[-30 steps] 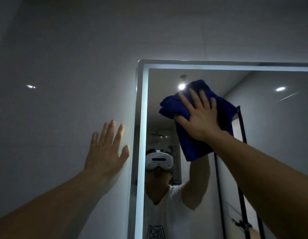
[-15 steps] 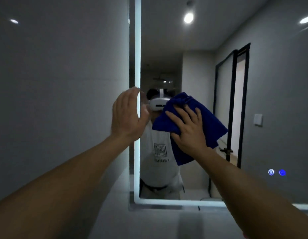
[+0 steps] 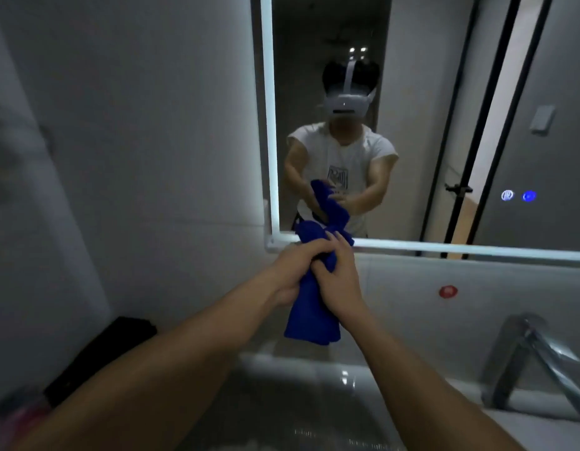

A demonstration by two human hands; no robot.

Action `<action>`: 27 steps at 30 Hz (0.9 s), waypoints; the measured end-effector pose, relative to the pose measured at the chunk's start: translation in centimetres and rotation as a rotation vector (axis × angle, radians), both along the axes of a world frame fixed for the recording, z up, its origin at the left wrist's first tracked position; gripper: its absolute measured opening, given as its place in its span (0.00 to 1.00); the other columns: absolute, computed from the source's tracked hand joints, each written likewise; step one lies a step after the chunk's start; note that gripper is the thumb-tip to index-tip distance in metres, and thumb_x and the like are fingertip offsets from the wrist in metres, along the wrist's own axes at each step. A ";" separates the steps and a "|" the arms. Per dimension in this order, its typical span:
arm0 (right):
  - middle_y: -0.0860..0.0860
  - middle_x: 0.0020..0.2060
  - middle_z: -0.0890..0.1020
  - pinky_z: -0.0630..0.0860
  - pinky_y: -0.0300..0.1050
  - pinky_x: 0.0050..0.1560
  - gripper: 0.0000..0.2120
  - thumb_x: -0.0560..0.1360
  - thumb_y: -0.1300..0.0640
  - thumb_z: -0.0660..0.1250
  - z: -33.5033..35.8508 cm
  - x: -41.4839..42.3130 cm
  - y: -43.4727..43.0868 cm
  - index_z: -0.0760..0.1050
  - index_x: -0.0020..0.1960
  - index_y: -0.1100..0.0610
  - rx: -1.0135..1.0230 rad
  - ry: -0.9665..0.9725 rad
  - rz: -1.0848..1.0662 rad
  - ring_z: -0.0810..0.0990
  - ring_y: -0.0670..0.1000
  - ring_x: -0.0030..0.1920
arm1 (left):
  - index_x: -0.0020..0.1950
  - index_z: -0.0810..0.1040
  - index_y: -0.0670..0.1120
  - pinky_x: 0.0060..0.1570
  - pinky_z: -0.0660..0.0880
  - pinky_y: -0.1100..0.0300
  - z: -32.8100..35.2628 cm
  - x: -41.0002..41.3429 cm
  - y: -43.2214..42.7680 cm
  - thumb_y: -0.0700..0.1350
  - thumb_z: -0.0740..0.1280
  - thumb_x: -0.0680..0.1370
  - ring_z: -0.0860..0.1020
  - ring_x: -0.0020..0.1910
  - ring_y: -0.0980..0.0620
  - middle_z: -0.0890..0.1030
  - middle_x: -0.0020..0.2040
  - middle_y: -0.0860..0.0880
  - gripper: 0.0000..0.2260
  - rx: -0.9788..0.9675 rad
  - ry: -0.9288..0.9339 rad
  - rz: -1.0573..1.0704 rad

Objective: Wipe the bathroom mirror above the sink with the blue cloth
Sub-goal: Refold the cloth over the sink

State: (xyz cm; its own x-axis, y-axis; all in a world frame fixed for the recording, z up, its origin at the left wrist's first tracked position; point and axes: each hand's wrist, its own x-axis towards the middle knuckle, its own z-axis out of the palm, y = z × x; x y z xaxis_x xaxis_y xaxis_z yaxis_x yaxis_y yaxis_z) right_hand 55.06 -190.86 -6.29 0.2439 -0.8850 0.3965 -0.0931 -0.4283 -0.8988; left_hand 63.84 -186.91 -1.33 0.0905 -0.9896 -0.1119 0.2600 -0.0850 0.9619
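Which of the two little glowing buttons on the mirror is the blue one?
The right button glows blue; the left button beside it glows white.

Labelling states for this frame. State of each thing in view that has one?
left hand: grips the blue cloth.
right hand: grips the cloth too.
blue cloth: bunched between the hands, lower end hanging free.
mirror: edge light on.
touch icons: lit.
faucet: no running water visible, though it is blurred.
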 end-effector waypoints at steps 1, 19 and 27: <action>0.48 0.78 0.59 0.59 0.55 0.76 0.34 0.73 0.53 0.67 -0.8 -0.5 1.4 0.60 0.77 0.48 0.037 0.073 0.028 0.58 0.47 0.76 | 0.61 0.81 0.39 0.53 0.79 0.50 -1.1 0.0 0.9 0.44 0.70 0.77 0.82 0.52 0.44 0.83 0.53 0.41 0.14 0.045 -0.006 -0.002; 0.64 0.63 0.79 0.81 0.56 0.52 0.28 0.69 0.60 0.75 -18.8 -15.2 20.6 0.74 0.68 0.64 1.179 -0.436 0.363 0.80 0.64 0.60 | 0.57 0.79 0.41 0.50 0.77 0.56 -22.5 0.4 16.9 0.47 0.68 0.78 0.80 0.47 0.48 0.81 0.50 0.43 0.12 0.499 0.397 -0.373; 0.64 0.56 0.82 0.75 0.67 0.61 0.21 0.71 0.69 0.69 -24.7 -18.8 22.5 0.75 0.65 0.64 1.244 -0.221 0.122 0.81 0.66 0.57 | 0.68 0.76 0.46 0.57 0.79 0.44 -28.2 -3.6 21.1 0.34 0.69 0.75 0.82 0.58 0.40 0.83 0.60 0.42 0.22 0.673 0.079 -0.408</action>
